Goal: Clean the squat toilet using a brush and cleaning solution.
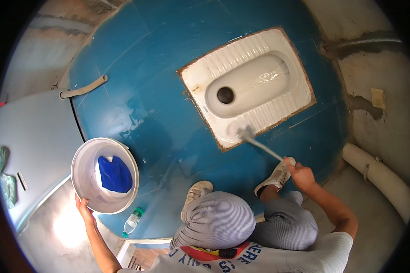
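Note:
My right hand (300, 173) grips the handle of a toilet brush (263, 147). The brush's grey bristles touch the lower left corner of a white ceramic squat toilet (194, 76), beside its ribbed footrest. The toilet's drain hole is dark, and a wet patch shines in its bowl. My left hand (85, 209) holds the lower rim of a white plastic bucket (85, 177), which is tilted with its mouth towards me. A blue cloth (115, 174) lies inside the bucket.
A clear plastic bottle (132, 222) with a green cap lies on the blue floor (157, 119) below the bucket. A short pipe (85, 89) sticks out at the left. A thick white pipe (379, 177) runs along the right wall. My shoes stand below the toilet.

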`<state>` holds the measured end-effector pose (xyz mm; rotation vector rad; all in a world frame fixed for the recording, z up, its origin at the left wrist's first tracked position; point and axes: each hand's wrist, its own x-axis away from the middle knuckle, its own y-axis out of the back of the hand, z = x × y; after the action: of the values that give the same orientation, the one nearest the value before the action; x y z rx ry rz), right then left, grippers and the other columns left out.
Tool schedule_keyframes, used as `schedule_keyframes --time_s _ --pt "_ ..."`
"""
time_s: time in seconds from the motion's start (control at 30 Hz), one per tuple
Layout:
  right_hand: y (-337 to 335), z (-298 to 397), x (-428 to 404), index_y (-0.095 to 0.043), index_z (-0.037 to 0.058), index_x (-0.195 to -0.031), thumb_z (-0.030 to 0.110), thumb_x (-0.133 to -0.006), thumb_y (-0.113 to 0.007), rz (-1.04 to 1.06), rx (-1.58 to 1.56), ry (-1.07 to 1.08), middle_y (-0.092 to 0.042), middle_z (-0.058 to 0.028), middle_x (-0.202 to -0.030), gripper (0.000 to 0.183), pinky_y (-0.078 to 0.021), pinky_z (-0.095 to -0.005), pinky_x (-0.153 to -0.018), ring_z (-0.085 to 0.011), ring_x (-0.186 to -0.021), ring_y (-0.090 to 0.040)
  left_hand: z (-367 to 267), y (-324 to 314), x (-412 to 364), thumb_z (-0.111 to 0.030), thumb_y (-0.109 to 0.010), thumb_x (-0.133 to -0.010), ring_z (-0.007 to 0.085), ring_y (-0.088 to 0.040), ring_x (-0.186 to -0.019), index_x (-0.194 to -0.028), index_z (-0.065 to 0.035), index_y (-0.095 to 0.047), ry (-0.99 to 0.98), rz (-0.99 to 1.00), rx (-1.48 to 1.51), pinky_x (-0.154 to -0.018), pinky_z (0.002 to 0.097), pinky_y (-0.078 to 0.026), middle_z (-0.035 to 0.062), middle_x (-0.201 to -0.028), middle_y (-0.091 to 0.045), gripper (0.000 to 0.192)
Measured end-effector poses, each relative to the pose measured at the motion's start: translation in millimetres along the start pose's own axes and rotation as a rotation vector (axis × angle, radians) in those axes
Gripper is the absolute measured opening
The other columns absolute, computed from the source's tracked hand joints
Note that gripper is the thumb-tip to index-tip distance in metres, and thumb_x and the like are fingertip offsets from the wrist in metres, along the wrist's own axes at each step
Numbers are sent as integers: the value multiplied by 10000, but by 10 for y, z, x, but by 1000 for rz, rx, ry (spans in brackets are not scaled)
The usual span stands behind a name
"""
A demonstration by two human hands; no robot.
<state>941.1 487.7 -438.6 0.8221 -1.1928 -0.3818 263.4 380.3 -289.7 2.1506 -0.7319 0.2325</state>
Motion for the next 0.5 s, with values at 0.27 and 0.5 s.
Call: schedule_keyframes --time_s 0.27,0.5 --pt "352 511 -1208 -338 101 -1314 45 -712 -522 -265 89 197 -533 -128 -676 632 -487 -348 -472 -272 -530 -580 32 -20 38 -157 -428 -677 152 -512 -806 -1251 -105 -432 -9 -35 -28 -579 270 -445 39 -966 -530 576" --pt "330 489 -899 -354 100 -1310 41 -692 -529 -224 196 262 -516 -117 -643 645 -474 -341 -428 -246 -479 -565 -31 -29 105 -166 -419 -682 140 -506 -677 -1234 -108 -450 1 -52 -47 -482 259 -431 26 -857 -534 556"
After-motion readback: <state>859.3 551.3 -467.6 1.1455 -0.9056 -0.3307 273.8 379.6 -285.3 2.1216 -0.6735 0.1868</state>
